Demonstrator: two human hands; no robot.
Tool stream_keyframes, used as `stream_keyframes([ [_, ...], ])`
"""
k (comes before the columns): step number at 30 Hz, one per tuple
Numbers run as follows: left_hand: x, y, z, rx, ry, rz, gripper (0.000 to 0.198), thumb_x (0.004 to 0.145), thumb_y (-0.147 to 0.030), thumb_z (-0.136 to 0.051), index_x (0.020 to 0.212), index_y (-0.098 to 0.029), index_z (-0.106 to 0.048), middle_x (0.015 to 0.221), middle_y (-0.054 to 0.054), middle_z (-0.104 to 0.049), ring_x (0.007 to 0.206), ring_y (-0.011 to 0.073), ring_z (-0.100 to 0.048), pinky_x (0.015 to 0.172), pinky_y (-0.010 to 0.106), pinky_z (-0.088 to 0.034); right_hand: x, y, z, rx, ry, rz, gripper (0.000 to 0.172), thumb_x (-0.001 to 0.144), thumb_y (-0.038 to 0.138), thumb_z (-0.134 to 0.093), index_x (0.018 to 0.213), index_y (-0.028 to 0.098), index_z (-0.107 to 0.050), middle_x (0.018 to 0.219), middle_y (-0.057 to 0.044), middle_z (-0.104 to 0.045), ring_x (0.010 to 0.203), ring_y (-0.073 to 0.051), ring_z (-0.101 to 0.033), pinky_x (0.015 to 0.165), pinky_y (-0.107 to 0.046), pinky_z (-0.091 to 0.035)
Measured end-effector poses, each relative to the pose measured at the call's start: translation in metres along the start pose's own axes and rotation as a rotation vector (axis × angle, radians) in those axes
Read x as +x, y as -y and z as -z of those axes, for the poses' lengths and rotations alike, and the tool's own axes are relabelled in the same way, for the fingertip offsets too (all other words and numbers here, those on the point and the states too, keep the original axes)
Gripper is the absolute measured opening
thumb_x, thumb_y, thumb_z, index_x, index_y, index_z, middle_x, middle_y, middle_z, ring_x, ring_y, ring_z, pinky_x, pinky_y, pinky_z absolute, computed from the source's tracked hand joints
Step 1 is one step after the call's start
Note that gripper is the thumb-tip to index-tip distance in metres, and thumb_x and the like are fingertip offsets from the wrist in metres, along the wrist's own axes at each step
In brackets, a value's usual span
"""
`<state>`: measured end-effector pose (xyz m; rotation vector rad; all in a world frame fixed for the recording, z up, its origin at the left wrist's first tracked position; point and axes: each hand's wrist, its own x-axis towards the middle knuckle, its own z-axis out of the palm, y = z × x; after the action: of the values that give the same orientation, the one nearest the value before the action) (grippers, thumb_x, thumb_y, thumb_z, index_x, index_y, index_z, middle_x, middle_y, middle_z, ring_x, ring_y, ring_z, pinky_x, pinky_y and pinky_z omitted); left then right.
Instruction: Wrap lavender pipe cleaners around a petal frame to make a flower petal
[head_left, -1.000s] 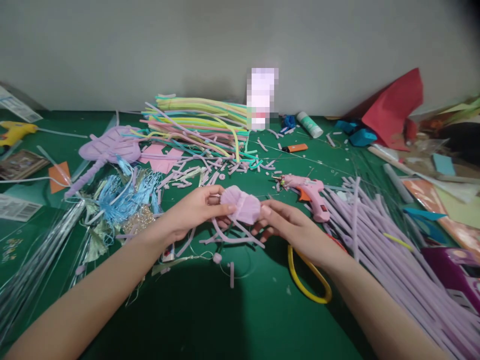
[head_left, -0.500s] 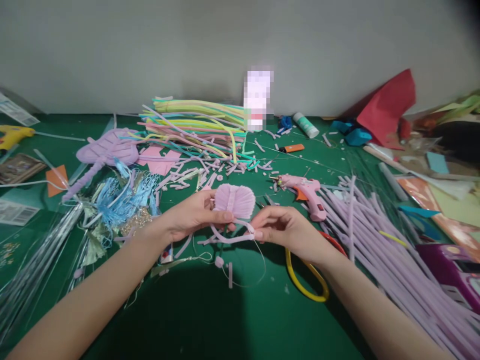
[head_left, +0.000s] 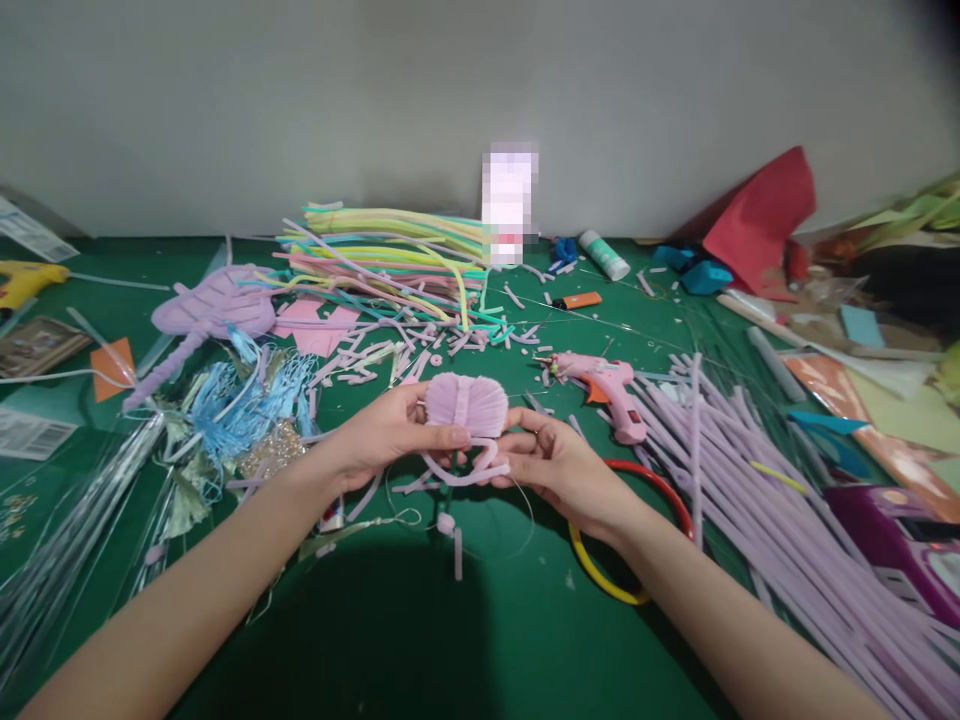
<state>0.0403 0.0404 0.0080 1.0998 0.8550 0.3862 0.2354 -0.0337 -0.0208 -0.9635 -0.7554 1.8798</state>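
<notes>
Above the green desk [head_left: 562,640], still pinching the lilac pad [head_left: 480,407] in left hand [head_left: 386,437], now pinching a lilac strip [head_left: 463,478] in right hand [head_left: 551,460]; facing grey wall [head_left: 225,110] past its far edge.

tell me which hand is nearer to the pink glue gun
Right. In the picture, the right hand is below and to the left of the pink glue gun; the left hand is farther left, holding the fluffy lilac piece.

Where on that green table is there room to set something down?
Biggest: the green table between both forearms, nearer the wearer than the lilac scrap. Smaller: between orange lighter and pink glue gun. Crowded: left around blue tassels, right among lilac stems.
</notes>
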Motion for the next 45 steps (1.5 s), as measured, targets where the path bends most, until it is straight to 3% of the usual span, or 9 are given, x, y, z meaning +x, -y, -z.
stream_keyframes([
  [5,-0.004,-0.007,-0.002,0.089,-0.045,-0.016,0.043,0.066,-0.028,-0.084,0.104,-0.016,-0.067,0.092,0.004,-0.073,0.085,0.0168,-0.067,0.074,0.027,-0.053,-0.002,0.002,-0.003,0.075,0.032,0.016,0.027,0.081,0.025,-0.072,0.101,0.020,-0.055,0.085,-0.002,-0.074,0.082,-0.014,-0.072,0.082,-0.028,-0.055],
  [11,-0.005,-0.008,-0.008,0.195,-0.165,-0.062,0.043,0.066,-0.030,-0.082,0.103,-0.013,-0.067,0.092,0.006,-0.074,0.082,0.0200,-0.069,0.072,0.031,-0.054,-0.003,-0.005,-0.013,-0.055,-0.144,0.187,0.054,0.068,0.022,-0.083,0.098,0.028,-0.038,0.079,0.006,-0.071,0.076,-0.013,-0.072,0.077,-0.026,-0.054],
  [18,-0.009,-0.011,-0.015,0.374,-0.300,-0.123,0.036,0.068,-0.031,-0.080,0.095,-0.014,-0.065,0.093,0.007,-0.075,0.082,0.0227,-0.070,0.069,0.031,-0.055,-0.001,-0.014,-0.016,-0.420,-0.341,0.322,0.024,0.075,0.032,-0.075,0.084,0.022,-0.056,0.078,0.001,-0.067,0.072,-0.012,-0.068,0.067,-0.023,-0.055],
  [25,-0.010,-0.009,-0.015,0.444,-0.297,-0.143,0.039,0.069,-0.036,-0.079,0.098,-0.015,-0.064,0.096,0.007,-0.075,0.084,0.0246,-0.071,0.071,0.033,-0.055,-0.008,-0.009,-0.023,-0.913,-0.501,0.495,0.002,0.080,0.022,-0.063,0.080,0.021,-0.062,0.078,-0.001,-0.070,0.066,-0.015,-0.066,0.064,-0.027,-0.054],
  [28,-0.009,-0.007,-0.015,0.434,-0.282,-0.141,0.041,0.069,-0.036,-0.079,0.099,-0.014,-0.064,0.099,0.008,-0.075,0.088,0.0254,-0.071,0.075,0.034,-0.055,-0.011,-0.008,-0.025,-1.103,-0.550,0.657,0.005,0.081,0.016,-0.060,0.081,0.021,-0.059,0.081,-0.002,-0.070,0.067,-0.015,-0.064,0.061,-0.027,-0.051],
  [34,-0.010,-0.009,-0.018,0.370,-0.249,-0.142,0.040,0.066,-0.030,-0.082,0.100,-0.015,-0.064,0.097,0.005,-0.074,0.085,0.0214,-0.070,0.071,0.029,-0.054,-0.013,-0.009,-0.023,-1.409,-0.524,1.006,0.013,0.086,0.009,-0.056,0.091,0.020,-0.054,0.078,-0.003,-0.066,0.070,-0.015,-0.062,0.065,-0.026,-0.050],
  [40,-0.014,-0.014,-0.019,0.155,-0.144,-0.126,0.033,0.071,-0.030,-0.080,0.094,-0.013,-0.064,0.079,0.002,-0.071,0.071,0.0152,-0.066,0.067,0.026,-0.054,-0.019,0.011,-0.014,-1.547,-0.306,1.108,0.023,0.088,0.003,-0.050,0.106,0.018,-0.052,0.089,-0.008,-0.065,0.083,-0.018,-0.062,0.070,-0.030,-0.051],
  [45,-0.013,-0.016,-0.015,0.089,-0.128,-0.123,0.035,0.068,-0.030,-0.083,0.092,-0.012,-0.065,0.076,0.001,-0.070,0.067,0.0136,-0.065,0.063,0.024,-0.054,-0.024,0.024,-0.008,-1.546,-0.334,1.097,0.027,0.088,0.001,-0.050,0.108,0.017,-0.053,0.093,-0.009,-0.063,0.081,-0.016,-0.061,0.068,-0.027,-0.050],
])
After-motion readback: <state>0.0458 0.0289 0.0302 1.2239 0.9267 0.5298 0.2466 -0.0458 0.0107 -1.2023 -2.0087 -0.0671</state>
